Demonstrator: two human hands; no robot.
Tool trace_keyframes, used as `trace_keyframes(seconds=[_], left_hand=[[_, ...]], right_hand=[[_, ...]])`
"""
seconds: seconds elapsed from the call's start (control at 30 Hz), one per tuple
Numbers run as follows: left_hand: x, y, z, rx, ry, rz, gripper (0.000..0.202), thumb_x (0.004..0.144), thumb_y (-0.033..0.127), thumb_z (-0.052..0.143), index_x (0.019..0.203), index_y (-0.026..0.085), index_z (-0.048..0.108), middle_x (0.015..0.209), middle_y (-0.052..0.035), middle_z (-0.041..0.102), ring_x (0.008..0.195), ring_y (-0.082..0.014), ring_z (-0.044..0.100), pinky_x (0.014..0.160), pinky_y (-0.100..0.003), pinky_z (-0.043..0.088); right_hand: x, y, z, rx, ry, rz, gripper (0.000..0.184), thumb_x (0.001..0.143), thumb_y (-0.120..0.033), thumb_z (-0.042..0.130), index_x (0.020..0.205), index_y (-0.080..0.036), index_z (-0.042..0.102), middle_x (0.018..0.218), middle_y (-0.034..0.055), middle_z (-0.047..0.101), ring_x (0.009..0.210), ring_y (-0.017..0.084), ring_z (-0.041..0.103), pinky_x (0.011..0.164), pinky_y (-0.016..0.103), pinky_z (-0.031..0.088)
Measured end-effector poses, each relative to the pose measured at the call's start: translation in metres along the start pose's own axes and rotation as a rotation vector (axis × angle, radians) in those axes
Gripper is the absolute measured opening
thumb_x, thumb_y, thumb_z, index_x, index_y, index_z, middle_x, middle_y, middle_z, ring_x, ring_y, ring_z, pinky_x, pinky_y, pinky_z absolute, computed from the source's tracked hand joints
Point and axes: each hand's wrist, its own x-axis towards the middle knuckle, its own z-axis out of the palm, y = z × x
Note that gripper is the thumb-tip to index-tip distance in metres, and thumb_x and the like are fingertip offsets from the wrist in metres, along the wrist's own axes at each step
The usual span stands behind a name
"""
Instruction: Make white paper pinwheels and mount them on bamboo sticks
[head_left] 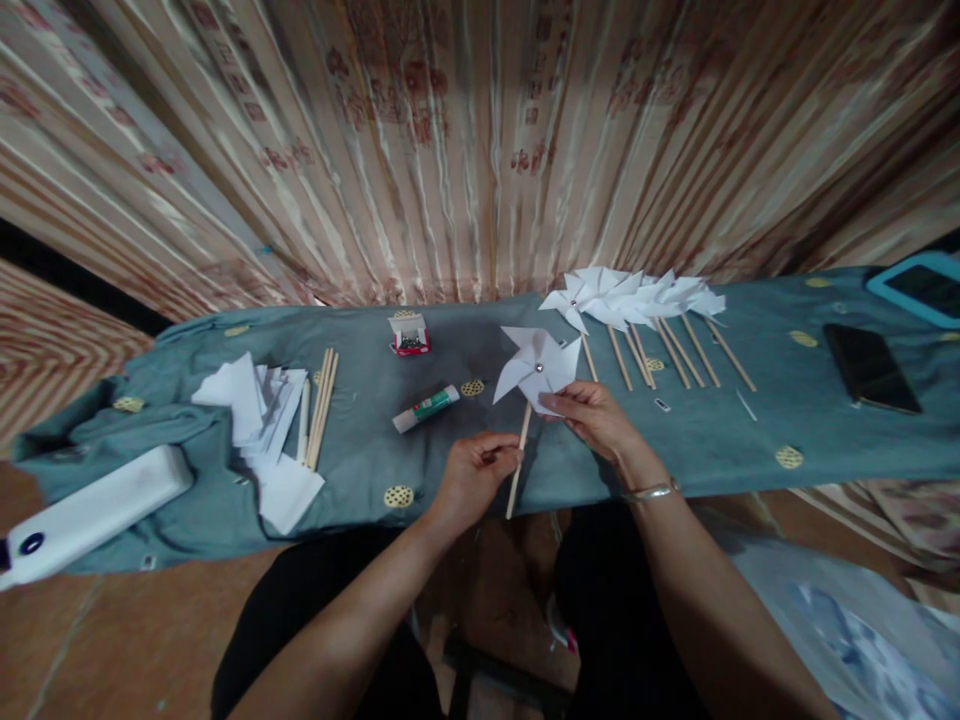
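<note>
A white paper pinwheel (536, 372) with a silver pin at its centre is held up over the near edge of the cloth. My left hand (474, 475) pinches its wooden stick (519, 455) between thumb and fingers. Higher up, my right hand (592, 415) grips the lower right paper blade with thumb and fingertips. Left of the pinwheel lie a glue stick (425, 409) and, behind it, an open red-and-white box of pins (409, 336). Several assembled pinwheels (637, 297) overlap in a row at the back right, their sticks pointing toward me.
Cut white papers (259, 410) are piled at the left beside loose wooden sticks (322, 410). A long white device (101, 515) rests at the left end. On the right are a black phone (871, 368) and a blue-framed device (919, 288). A curtain (480, 150) hangs behind the green cloth (720, 440).
</note>
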Motion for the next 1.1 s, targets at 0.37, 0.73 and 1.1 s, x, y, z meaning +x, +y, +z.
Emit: trace_keyframes(seconds=[0.37,0.73,1.1], left_hand=[[-0.001,-0.002,0.003,-0.034,0.016,-0.019,0.010,0.066,0.014,0.071,0.073,0.015,0.077,0.061,0.0009,0.064,0.056,-0.0090,0.052,0.057,-0.020,0.041],[-0.005,-0.005,0.003,-0.036,-0.027,0.004,0.010,0.067,0.015,0.070,0.074,0.015,0.077,0.061,0.0013,0.062,0.056,-0.0089,0.050,0.058,-0.021,0.040],[-0.005,-0.005,0.003,-0.012,-0.009,-0.006,0.011,0.066,0.018,0.071,0.075,0.016,0.077,0.063,0.0004,0.064,0.057,-0.0100,0.052,0.059,-0.022,0.042]], right_hand=[[0.002,-0.006,-0.020,0.116,0.106,-0.104,0.031,0.055,-0.044,0.090,0.073,-0.023,0.074,0.069,-0.0017,0.072,0.060,0.009,0.063,0.059,0.018,0.054],[0.008,-0.004,-0.026,0.199,0.234,-0.182,0.029,0.055,-0.038,0.091,0.069,-0.021,0.072,0.060,-0.0048,0.066,0.053,0.006,0.059,0.054,0.017,0.054],[0.006,-0.008,-0.022,0.141,0.241,-0.170,0.027,0.055,-0.039,0.089,0.067,-0.022,0.071,0.062,-0.0039,0.068,0.052,0.008,0.058,0.051,0.019,0.052]])
